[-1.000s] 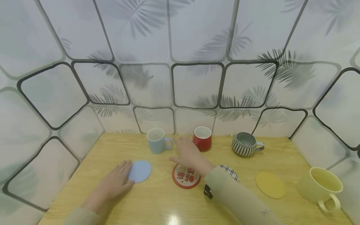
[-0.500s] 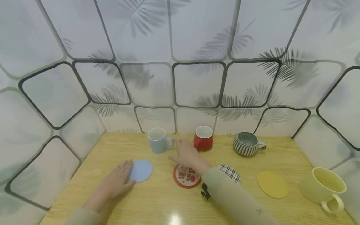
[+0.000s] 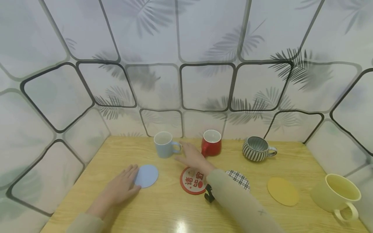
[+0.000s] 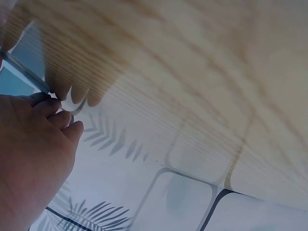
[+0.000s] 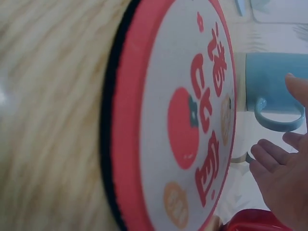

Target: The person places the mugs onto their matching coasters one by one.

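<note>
My left hand [image 3: 120,186] rests on the table at the left edge of a round light-blue coaster [image 3: 148,176], its fingers extended against the rim. In the left wrist view that hand [image 4: 36,154] appears beside a blue surface. My right hand [image 3: 193,158] reaches across a red-rimmed coaster [image 3: 190,186] with red characters. Its fingertips are close to the handle of a light-blue mug [image 3: 163,149]. The right wrist view shows this hand [image 5: 286,180] with fingers and thumb spread, apart from the mug handle [image 5: 278,122]. A red mug [image 3: 212,144] stands just right of the hand.
A striped cup [image 3: 254,149] stands at the back right. A plaid coaster [image 3: 240,179] lies partly under my right sleeve. Farther right are a yellow coaster [image 3: 282,191] and a yellow mug [image 3: 329,195] near the table's edge. A patterned wall [image 3: 204,87] closes off the back.
My right hand and forearm have shifted slightly left, with the fingertips staying close to the light-blue mug's handle. The left hand has kept its place at the coaster. The view has drifted a little.
</note>
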{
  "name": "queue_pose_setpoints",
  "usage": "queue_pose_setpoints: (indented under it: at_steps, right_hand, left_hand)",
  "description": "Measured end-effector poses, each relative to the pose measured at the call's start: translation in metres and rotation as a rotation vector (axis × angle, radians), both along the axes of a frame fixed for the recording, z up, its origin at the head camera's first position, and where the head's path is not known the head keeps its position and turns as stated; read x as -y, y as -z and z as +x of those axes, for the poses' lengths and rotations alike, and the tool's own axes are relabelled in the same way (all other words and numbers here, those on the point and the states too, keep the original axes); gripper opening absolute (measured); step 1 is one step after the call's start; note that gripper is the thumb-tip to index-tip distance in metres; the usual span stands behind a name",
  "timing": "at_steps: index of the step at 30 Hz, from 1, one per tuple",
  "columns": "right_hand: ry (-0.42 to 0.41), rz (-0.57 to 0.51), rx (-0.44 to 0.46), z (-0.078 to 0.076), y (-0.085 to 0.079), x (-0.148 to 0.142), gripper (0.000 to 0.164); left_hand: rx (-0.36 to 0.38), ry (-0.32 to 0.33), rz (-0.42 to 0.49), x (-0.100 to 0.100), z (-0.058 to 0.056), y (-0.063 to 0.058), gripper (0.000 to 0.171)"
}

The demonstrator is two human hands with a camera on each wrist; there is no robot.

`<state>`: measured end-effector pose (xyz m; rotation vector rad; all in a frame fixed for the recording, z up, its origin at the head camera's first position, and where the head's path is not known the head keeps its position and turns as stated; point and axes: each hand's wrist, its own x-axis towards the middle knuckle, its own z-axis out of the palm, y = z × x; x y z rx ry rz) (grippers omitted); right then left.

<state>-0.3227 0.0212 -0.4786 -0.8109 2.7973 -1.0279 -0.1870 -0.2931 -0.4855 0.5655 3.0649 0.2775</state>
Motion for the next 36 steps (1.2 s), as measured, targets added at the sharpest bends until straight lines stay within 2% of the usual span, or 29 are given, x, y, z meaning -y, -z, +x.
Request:
queue_pose_setpoints:
  at_steps: [7,12,17,27,36]
  right_hand:
    - [-0.015,-0.089,0.019,-0.008,0.006,0.003,0.069]
    - [0.010,-0.150,0.051,-0.011,0.011,0.004,0.069]
    - [0.048,-0.159,0.077,-0.012,0.014,0.002,0.070]
    - [0.047,-0.194,0.094,-0.013,0.012,0.006,0.062]
    - [-0.026,-0.260,0.131,-0.014,0.007,0.014,0.051]
  left_hand:
    - [-0.001,0.002,-0.007,0.001,0.000,0.000,0.077]
    - [-0.007,0.008,-0.021,0.002,-0.001,0.002,0.076]
    - [0.005,0.005,-0.015,0.002,-0.001,0.003,0.077]
    - [0.006,-0.010,0.018,0.002,-0.001,0.006,0.078]
    - [0.005,-0.012,0.021,0.000,0.001,0.002,0.078]
